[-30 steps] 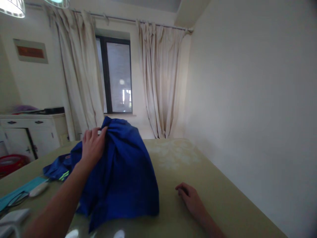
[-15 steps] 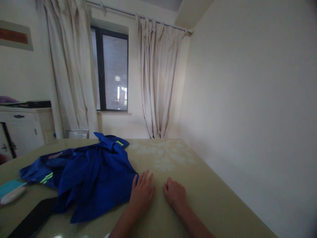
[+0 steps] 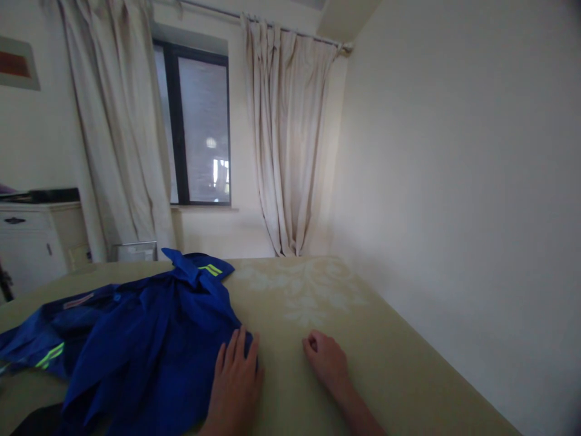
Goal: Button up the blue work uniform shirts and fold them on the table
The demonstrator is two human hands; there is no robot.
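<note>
A crumpled blue work jacket [image 3: 167, 339] with yellow-green strips lies across the left half of the table. On its right edge rests my left hand [image 3: 236, 375], palm down, fingers stretched out and slightly apart. My right hand [image 3: 327, 362] is curled into a loose fist over the tabletop, apart from the jacket. I see nothing in that fist.
The table [image 3: 390, 375] has a pale floral pattern towards its far end and runs along a white wall [image 3: 463, 181] on the right. A black object [image 3: 40, 421] lies at the lower left. Beyond are curtains [image 3: 290, 133], a window [image 3: 204, 127] and a white cabinet [image 3: 27, 242].
My left hand has moved left and nearer, onto the jacket's right edge. The right hand stays a fist in nearly the same place. The view has shifted slightly.
</note>
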